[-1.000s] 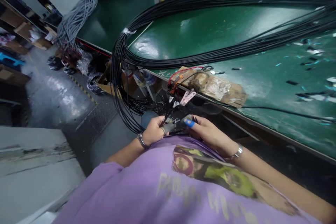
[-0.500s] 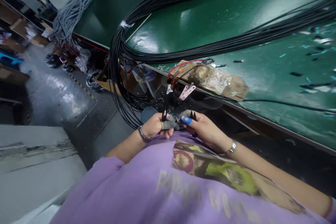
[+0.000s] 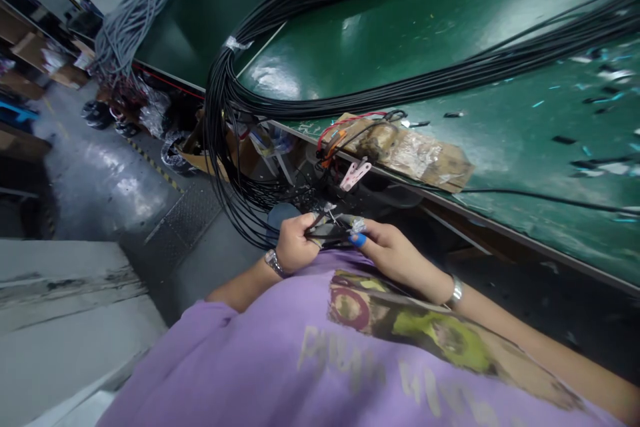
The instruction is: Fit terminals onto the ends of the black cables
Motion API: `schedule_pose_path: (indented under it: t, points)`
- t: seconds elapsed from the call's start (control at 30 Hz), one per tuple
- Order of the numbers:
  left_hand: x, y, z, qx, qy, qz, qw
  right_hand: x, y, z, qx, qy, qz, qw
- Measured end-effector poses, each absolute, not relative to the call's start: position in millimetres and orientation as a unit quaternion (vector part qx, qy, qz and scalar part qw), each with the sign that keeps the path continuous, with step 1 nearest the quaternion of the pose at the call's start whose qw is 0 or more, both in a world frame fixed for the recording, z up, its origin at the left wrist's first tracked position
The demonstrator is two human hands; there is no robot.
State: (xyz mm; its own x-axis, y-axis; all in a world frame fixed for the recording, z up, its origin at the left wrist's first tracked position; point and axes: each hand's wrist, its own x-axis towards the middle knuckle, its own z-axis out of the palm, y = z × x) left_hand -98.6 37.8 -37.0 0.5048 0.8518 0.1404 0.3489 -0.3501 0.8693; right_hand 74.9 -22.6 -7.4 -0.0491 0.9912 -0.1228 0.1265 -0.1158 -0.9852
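Observation:
Both my hands meet just in front of my purple shirt, below the bench edge. My left hand (image 3: 294,245) is curled shut round the ends of thin black cables (image 3: 327,230). My right hand (image 3: 389,250), with blue tape on one fingertip and grey finger covers, pinches the same cable ends from the right. The cables come from a thick black bundle (image 3: 220,127) that hangs over the edge of the green bench (image 3: 400,47) and loops down to my lap. Small metal tips show between my fingers.
A brown taped block (image 3: 415,157) with red and black wires and a pink clip (image 3: 354,174) sits at the bench edge. Small cut scraps litter the bench at right. A grey cable bundle (image 3: 127,17) hangs at the far left over boxes and a grey floor.
The cable ends that stood up from my left hand now lie flatter between both hands. My hands stay together; the view has shifted slightly.

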Motion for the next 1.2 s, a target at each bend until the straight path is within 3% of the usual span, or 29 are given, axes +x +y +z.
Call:
schedule_pose_path:
  t: [0.37,0.93,1.2]
  points:
    - [-105,35,-54,0.889,0.297,0.317,0.145,73,-26,-10,-0.539,-0.49,0.534,0.429]
    - [-103,34,-51,0.896,0.278,0.339,0.068,75,-28,-15,-0.528,-0.488,0.56,0.411]
    - [-102,35,-51,0.89,0.292,0.328,0.122,74,-27,-19,-0.529,-0.473,0.569,0.415]
